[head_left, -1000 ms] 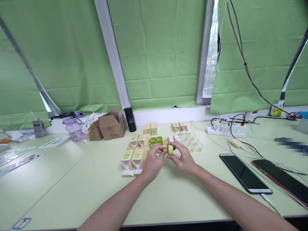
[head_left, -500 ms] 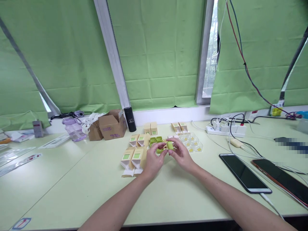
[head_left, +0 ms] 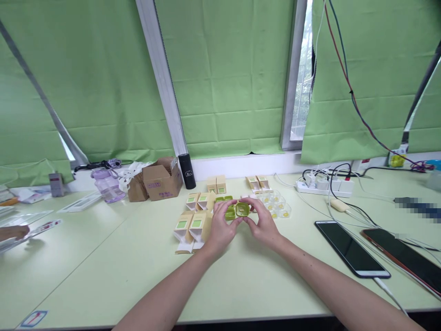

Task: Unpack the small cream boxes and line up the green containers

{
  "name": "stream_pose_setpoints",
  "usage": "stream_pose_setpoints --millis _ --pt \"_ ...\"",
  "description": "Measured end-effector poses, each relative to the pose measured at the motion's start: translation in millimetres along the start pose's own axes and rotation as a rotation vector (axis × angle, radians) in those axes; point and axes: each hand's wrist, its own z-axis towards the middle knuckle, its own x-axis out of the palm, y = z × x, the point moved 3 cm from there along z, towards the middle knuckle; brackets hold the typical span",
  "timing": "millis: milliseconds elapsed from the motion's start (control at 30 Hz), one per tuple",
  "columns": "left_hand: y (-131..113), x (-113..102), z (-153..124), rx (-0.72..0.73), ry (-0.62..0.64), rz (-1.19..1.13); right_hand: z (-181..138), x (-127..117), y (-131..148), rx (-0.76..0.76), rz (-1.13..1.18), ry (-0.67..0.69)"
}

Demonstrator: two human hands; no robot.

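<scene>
Between my left hand point(head_left: 223, 224) and my right hand point(head_left: 262, 224), a small green square box point(head_left: 243, 210) is raised above the table. Its hollow side faces me, and something small and pale lies inside, too small to name. Fingers of both hands are closed on its sides. Just behind it, partly covered by my fingers, are more small green boxes point(head_left: 230, 214). Left of my left hand stand several beige cartons point(head_left: 184, 220) with green labels and flaps open toward me. A clear tray point(head_left: 284, 213) with yellow-centred round pieces lies beyond my right hand.
Further beige cartons point(head_left: 216, 185) stand at the back, near a black bottle point(head_left: 186, 171) and a cardboard box point(head_left: 161, 181). A power strip point(head_left: 324, 186), cables and a phone point(head_left: 351, 248) lie on the right. Another person's hand point(head_left: 17, 232) touches a flat packet at far left.
The green box has turned so its hollow side faces me; the yellowish loop seen beside it is out of sight. Another person's hand has come in at the left edge.
</scene>
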Motion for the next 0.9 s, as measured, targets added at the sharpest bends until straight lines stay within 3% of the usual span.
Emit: stream_pose_setpoints --millis 600,900 --pt "-2 -1 -1 0.010 -0.005 0.061 0 -3 4 -0.108 -0.050 -0.026" --pt "-6 -1 -4 0.108 0.005 0.134 -1 -8 10 -0.216 -0.177 -0.092"
